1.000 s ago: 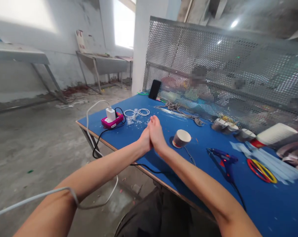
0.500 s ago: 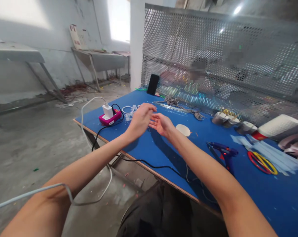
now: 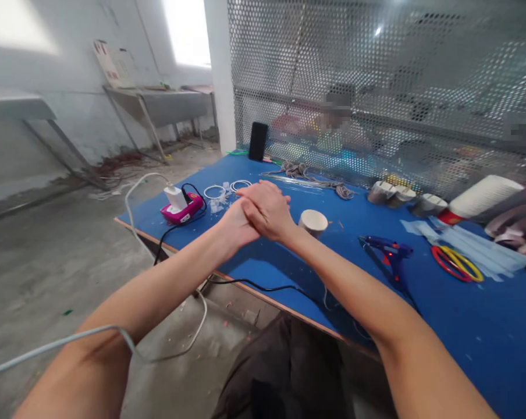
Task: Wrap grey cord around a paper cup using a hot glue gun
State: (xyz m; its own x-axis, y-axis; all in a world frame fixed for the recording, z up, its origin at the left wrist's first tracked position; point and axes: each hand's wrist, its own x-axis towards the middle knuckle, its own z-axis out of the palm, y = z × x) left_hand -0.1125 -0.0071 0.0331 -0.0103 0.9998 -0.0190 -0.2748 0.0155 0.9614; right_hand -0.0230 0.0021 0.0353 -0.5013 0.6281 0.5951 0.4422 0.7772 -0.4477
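Note:
Above the blue table, my two hands are clasped together. My right hand (image 3: 272,210) lies over my left hand (image 3: 237,226), its thumb pressed across it and its fingers wrapped round it. Most of my left hand's fingers are hidden beneath the right, so their pose does not show. No object is visible between the palms. Just right of my hands stands a white round cup-like piece (image 3: 313,221). White rings (image 3: 214,192) and small clear plastic bits (image 3: 217,205) lie beyond my left hand.
A magenta power strip (image 3: 182,209) with a white charger sits left; its black cable (image 3: 263,287) runs along the front edge. Rightward lie a blue glue gun (image 3: 391,251), red and yellow rings (image 3: 457,265) and stacked paper cups (image 3: 485,198). A phone (image 3: 258,141) leans near the perforated metal screen (image 3: 280,64).
My hands have come together from slightly apart, the right now closed over the left. The view has shifted slightly, and more of the white cup-like piece's side shows.

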